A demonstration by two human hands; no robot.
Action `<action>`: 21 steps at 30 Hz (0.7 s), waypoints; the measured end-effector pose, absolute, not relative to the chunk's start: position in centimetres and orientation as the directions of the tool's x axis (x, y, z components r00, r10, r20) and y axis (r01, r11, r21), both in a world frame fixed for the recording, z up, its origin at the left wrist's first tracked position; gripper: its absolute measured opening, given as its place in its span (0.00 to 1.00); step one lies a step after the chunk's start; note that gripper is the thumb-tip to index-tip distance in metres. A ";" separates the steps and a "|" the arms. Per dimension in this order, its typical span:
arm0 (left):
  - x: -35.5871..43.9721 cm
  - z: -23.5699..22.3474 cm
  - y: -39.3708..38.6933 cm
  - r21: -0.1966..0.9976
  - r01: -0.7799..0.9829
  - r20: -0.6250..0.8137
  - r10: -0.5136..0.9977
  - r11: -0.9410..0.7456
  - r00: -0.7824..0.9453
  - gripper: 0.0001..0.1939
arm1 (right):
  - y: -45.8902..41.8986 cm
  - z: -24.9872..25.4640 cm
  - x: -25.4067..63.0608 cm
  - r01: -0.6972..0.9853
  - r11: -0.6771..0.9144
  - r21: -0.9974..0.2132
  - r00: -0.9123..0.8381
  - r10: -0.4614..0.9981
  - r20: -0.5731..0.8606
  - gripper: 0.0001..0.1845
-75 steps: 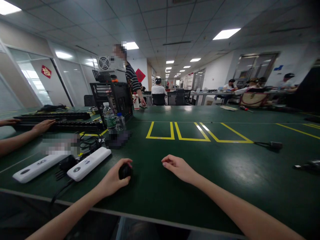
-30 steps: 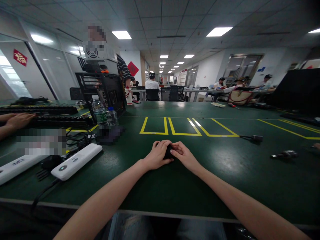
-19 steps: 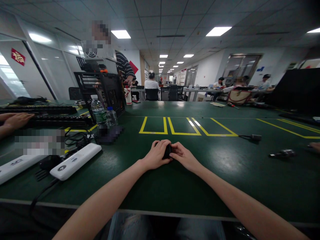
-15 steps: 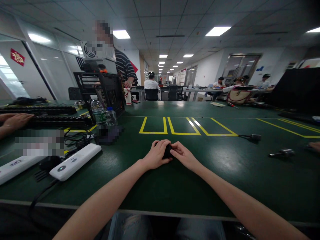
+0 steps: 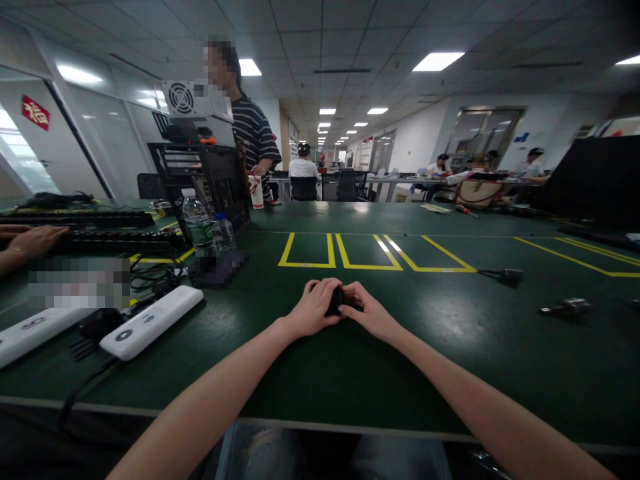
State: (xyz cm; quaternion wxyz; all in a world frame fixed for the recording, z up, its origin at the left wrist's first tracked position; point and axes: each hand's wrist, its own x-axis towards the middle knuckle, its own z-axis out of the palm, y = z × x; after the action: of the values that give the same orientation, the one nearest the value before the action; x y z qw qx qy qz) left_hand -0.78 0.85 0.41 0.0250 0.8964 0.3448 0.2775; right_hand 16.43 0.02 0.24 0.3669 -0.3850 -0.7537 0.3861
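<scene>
Left hand (image 5: 313, 312) is grasping black object (image 5: 335, 304) | right hand (image 5: 371, 313): fingers are curling at its right side, cannot tell if gripping | object is sitting between hands, over table (image 5: 280, 380), nearer than yellow tape (image 5: 307, 265) | risk: uneven right-hand pushing could be twisting it loose from left fingers.

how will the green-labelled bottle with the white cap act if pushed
The green-labelled bottle will probably tip rather than slide if pushed high, being tall and narrow. Its clear, thin-looking wall would likely flex under a squeeze. A push toward the blue-capped bottle close beside it might knock that over too.
</scene>
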 end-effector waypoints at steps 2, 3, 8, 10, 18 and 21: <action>-0.8 0.4 0.9 0.238 0.602 0.480 0.631 -0.762 0.609 0.29 | 0.0 0.3 16.5 0.298 0.416 -0.859 -0.434 0.861 0.266 0.14; -0.8 0.4 0.9 0.237 0.601 0.481 0.629 -0.764 0.610 0.29 | 0.0 0.4 16.4 0.295 0.413 -0.862 -0.428 0.863 0.268 0.13; -0.7 0.4 0.9 0.232 0.603 0.487 0.628 -0.763 0.607 0.31 | 0.5 0.2 16.1 0.275 0.407 -0.871 -0.381 0.878 0.290 0.10; -0.6 0.4 0.9 0.230 0.609 0.483 0.632 -0.759 0.605 0.30 | 0.7 -0.1 16.1 0.271 0.397 -0.877 -0.364 0.885 0.289 0.11; -0.6 0.5 0.8 0.237 0.607 0.476 0.635 -0.759 0.608 0.30 | 0.5 0.0 16.6 0.288 0.449 -0.846 -0.435 0.849 0.302 0.11; -0.7 0.5 0.8 0.236 0.608 0.480 0.635 -0.758 0.605 0.29 | 0.2 0.2 16.7 0.302 0.468 -0.831 -0.440 0.841 0.314 0.14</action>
State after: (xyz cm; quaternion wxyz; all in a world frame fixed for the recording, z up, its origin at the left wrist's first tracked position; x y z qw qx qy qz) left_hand -0.67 0.85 0.49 0.0244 0.8955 0.3472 0.2775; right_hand 16.74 0.23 0.19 0.3771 -0.3715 -0.7693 0.3578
